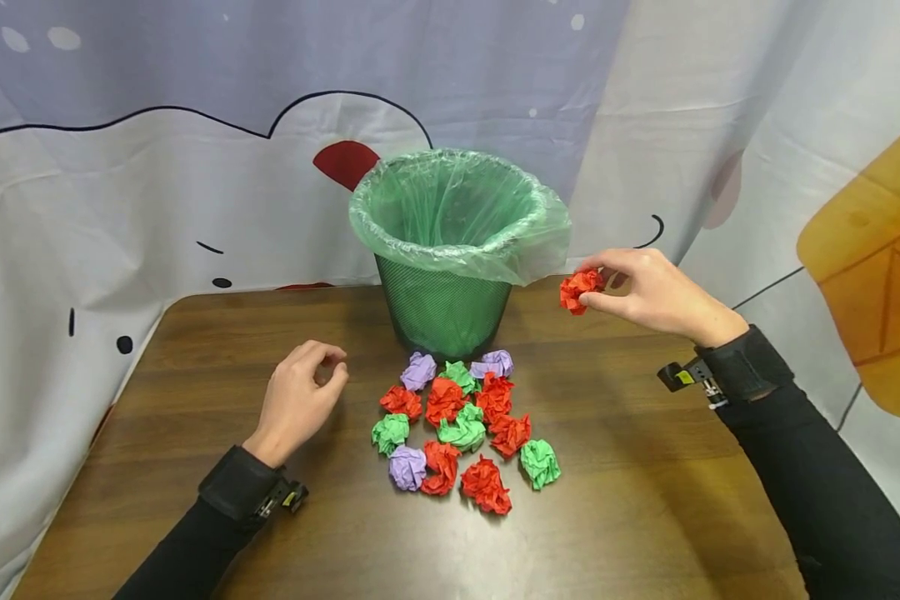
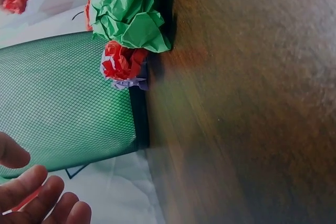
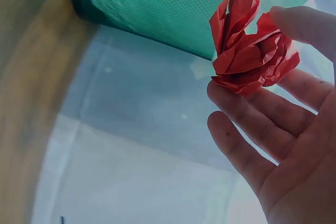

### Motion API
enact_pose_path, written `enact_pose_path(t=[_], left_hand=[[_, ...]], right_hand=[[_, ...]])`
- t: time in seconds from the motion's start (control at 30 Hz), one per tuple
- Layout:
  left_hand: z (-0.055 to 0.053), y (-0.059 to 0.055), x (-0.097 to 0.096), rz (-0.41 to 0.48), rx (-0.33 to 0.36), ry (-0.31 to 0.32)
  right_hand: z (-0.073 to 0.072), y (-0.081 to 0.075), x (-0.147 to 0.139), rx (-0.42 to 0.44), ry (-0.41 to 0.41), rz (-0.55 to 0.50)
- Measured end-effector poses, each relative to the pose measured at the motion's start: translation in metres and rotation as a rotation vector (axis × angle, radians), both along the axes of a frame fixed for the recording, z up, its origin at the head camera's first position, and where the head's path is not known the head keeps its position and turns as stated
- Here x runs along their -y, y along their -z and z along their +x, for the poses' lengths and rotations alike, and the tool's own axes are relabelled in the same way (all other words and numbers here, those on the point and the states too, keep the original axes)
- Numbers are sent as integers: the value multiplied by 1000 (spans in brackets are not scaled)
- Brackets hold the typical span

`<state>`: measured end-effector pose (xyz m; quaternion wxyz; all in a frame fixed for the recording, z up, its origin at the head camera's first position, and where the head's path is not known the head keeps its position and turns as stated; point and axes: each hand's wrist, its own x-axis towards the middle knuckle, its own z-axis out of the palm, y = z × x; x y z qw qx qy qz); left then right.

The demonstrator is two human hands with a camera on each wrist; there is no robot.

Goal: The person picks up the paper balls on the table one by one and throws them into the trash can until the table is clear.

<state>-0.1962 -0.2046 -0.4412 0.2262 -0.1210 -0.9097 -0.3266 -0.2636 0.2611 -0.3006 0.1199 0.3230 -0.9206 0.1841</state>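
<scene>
My right hand pinches a crumpled red paper ball between thumb and fingers, raised to the right of the bin. In the right wrist view the same red ball sits at the fingertips. My left hand hovers over the table's left side, fingers loosely curved and holding nothing. Between the hands lies a cluster of crumpled paper balls: several red ones, several green ones and a few purple ones. Behind them stands a mesh bin lined with a green plastic bag.
The wooden table reaches back to a printed curtain that hangs close behind the bin and along both sides. The bag's edge folds over the bin's rim and sags at the right. Nearest balls lie against the bin's foot.
</scene>
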Motion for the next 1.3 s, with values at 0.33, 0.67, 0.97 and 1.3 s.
enact_pose_path(t=[0.33, 0.67, 0.97, 1.3], left_hand=[[5, 2, 3, -4, 1, -7], [12, 6, 6, -16, 33, -17], [7, 8, 2, -13, 14, 0], [3, 6, -1, -11, 15, 8]], right_hand=[[-8, -44, 6, -91, -33, -48], [-17, -77, 24, -124, -67, -88], [-25, -103, 38, -145, -79, -96], [-33, -125, 55, -145, -89, -69]])
